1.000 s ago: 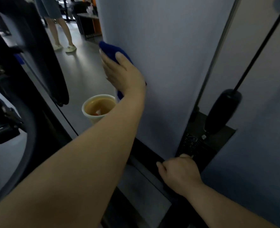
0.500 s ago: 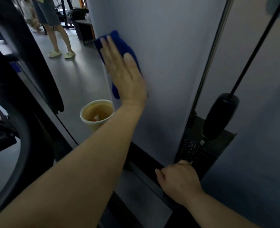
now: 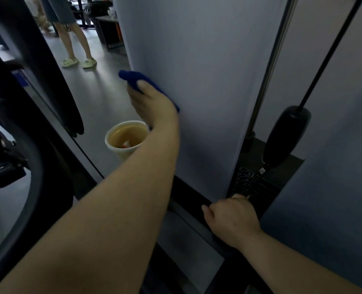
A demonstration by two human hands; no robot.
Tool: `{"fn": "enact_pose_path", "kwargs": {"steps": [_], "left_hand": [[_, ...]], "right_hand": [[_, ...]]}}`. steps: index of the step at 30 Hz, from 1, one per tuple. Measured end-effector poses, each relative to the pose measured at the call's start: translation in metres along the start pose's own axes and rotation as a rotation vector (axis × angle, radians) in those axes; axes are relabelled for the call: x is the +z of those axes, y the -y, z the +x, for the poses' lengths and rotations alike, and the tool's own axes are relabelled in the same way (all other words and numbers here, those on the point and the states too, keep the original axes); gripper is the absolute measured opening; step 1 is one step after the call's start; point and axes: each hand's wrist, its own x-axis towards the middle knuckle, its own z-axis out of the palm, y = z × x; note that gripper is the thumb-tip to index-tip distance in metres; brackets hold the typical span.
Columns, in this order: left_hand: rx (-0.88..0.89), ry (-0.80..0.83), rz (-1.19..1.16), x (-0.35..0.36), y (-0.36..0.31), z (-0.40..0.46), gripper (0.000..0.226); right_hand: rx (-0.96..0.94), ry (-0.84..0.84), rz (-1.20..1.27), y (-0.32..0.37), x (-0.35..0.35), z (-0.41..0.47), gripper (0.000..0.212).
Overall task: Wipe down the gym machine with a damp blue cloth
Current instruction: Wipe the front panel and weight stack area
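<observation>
We note the grey side panel [image 3: 197, 81] of the gym machine as the surface under wipe. Main risk, in our judgement — the left forearm passes directly above the open plastic bucket [image 3: 126, 141] on the floor; a lower stroke could knock it over and spill its contents. A second risk: the blue cloth [image 3: 137, 79] sits at the panel's left edge and may slip off it. The left hand [image 3: 150, 100] presses the cloth flat against the panel, arm extended. The right hand [image 3: 231, 219] — fingers curled — grips the black frame ledge [image 3: 188, 194] below the panel as a brace.
</observation>
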Motion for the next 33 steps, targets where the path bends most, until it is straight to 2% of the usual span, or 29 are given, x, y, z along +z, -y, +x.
{"fn": "enact_pose_path", "kwargs": {"steps": [3, 4, 5, 8, 9, 12, 14, 15, 18, 19, 22, 24, 25, 26, 28, 30, 33], "left_hand": [[0.117, 0.069, 0.047, 0.001, 0.003, -0.04, 0.059], [0.16, 0.083, 0.043, -0.001, 0.01, -0.031, 0.061], [0.13, 0.068, 0.044, -0.003, 0.019, -0.013, 0.061], [-0.291, 0.049, 0.042, -0.005, 0.039, 0.022, 0.06], [-0.327, 0.03, 0.033, -0.007, 0.039, 0.012, 0.058], [-0.069, 0.051, 0.09, -0.008, 0.03, -0.048, 0.057], [0.011, 0.079, 0.059, -0.008, 0.043, -0.044, 0.06], [-0.031, 0.061, 0.06, -0.008, 0.055, -0.027, 0.061], [-0.437, -0.012, 0.105, -0.011, 0.074, 0.003, 0.058], [-0.5, -0.027, 0.093, -0.013, 0.07, -0.006, 0.057], [-0.309, -0.003, 0.071, -0.011, 0.051, -0.056, 0.056], [-0.171, 0.038, 0.051, -0.01, 0.059, -0.059, 0.057], [-0.17, 0.028, 0.052, -0.011, 0.069, -0.049, 0.057], [-0.241, -0.01, 0.036, -0.012, 0.081, -0.04, 0.059], [-0.498, -0.127, -0.015, -0.013, 0.099, -0.027, 0.066], [-0.662, -0.128, -0.029, -0.014, 0.092, -0.045, 0.069], [-0.569, 0.039, -0.057, -0.009, 0.059, -0.097, 0.058]], "right_hand": [[0.034, -0.142, -0.049, -0.004, 0.018, 0.0, 0.056], [0.03, -0.192, -0.053, -0.005, 0.023, 0.0, 0.057], [0.011, -0.236, -0.067, -0.006, 0.025, 0.0, 0.058], [-0.052, -0.315, -0.123, -0.008, 0.022, 0.001, 0.057], [-0.047, -0.317, -0.117, -0.009, 0.023, 0.001, 0.056], [-0.025, -0.313, -0.071, -0.008, 0.031, 0.0, 0.056], [-0.027, -0.318, -0.053, -0.008, 0.034, 0.002, 0.058], [-0.04, -0.323, -0.06, -0.008, 0.035, 0.003, 0.058], [-0.067, -0.336, -0.078, -0.01, 0.036, 0.003, 0.057], [-0.065, -0.334, -0.08, -0.01, 0.036, 0.002, 0.057], [-0.027, -0.325, -0.054, -0.008, 0.036, 0.002, 0.056], [-0.03, -0.345, -0.044, -0.007, 0.036, 0.004, 0.055], [-0.043, -0.347, -0.055, -0.009, 0.037, 0.005, 0.055], [-0.052, -0.342, -0.072, -0.01, 0.038, 0.004, 0.055], [-0.057, -0.336, -0.095, -0.011, 0.04, 0.003, 0.054], [-0.04, -0.317, -0.089, -0.008, 0.038, 0.0, 0.053], [0.021, -0.355, -0.07, -0.004, 0.029, 0.001, 0.051]]}}
